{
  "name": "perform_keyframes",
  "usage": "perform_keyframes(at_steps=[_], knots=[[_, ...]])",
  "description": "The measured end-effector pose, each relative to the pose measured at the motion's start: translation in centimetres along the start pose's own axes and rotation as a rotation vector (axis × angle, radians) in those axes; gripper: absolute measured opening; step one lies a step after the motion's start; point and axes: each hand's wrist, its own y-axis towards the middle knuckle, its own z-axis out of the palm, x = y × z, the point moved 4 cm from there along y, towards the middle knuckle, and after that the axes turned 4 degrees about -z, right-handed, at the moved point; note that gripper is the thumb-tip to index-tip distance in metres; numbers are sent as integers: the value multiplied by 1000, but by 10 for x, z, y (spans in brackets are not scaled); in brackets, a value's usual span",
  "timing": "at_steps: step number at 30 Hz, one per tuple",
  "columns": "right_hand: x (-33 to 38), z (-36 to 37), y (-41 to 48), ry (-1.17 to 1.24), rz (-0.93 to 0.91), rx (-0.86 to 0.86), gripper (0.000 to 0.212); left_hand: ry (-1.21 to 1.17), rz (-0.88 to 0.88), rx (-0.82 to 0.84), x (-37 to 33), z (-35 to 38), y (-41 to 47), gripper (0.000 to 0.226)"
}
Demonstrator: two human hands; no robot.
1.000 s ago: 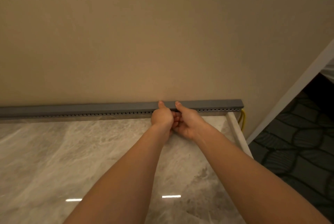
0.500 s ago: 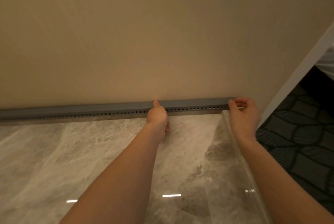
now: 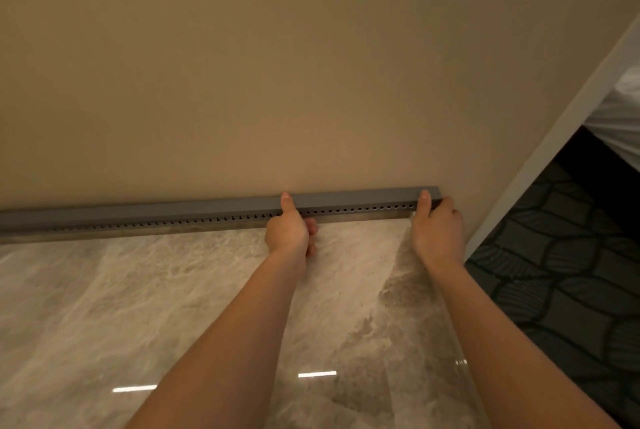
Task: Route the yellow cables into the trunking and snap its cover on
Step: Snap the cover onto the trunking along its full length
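Note:
A long grey slotted trunking [image 3: 194, 213] runs along the foot of the beige wall, at the back of a marble top, with its grey cover [image 3: 360, 197] lying on top. My left hand [image 3: 289, 231] grips the trunking near its middle, thumb pressed on the cover and fingers curled underneath. My right hand [image 3: 437, 224] holds the right end, thumb on the cover's top and fingers around the end. No yellow cables show; my right hand hides the end where they hung.
The glossy marble top [image 3: 166, 297] ends at a right edge [image 3: 460, 352]. Beyond it lies dark patterned carpet [image 3: 568, 276]. A white wall trim [image 3: 561, 137] runs diagonally at the right, with white fabric [image 3: 620, 116] behind it.
My right hand left its place beside my left hand, slid to the trunking's right end and now clamps it. My left hand stayed near the middle. The yellow cables are out of sight.

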Motion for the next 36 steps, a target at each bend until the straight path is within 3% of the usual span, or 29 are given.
perform_keyframes(at_steps=[5, 9, 17, 19, 21, 23, 25, 29, 32, 36], knots=[[5, 0, -4, -227, -129, -30, 58, -32, 28, -75, -1, -9, 2, 57], [7, 1, -5, -271, -182, -32, 62, -27, 55, -50, -3, -15, 3, 55], [3, 3, -3, 6, -34, 2, 58, 127, 3, 164, -15, -44, 0, 72], [1, 2, -2, 109, -1, -3, 58, 418, 229, 41, -23, -66, -1, 73], [0, -2, -1, 143, -38, -63, 57, 753, 611, -242, -33, -88, -9, 61], [8, -8, -6, 83, -184, -177, 50, 948, 1048, -469, -39, -103, -22, 32], [23, -10, -15, 4, -459, -255, 39, 1097, 1372, -494, -43, -107, -26, 16], [44, 8, -37, -212, -999, -196, 37, 1444, 1588, -381, -46, -106, -10, 34], [51, 16, -44, -309, -1100, -222, 38, 1482, 1667, -378, -50, -111, -3, 36], [61, 19, -42, -344, -1227, -291, 18, 1435, 1747, -363, -56, -120, 2, 30]])
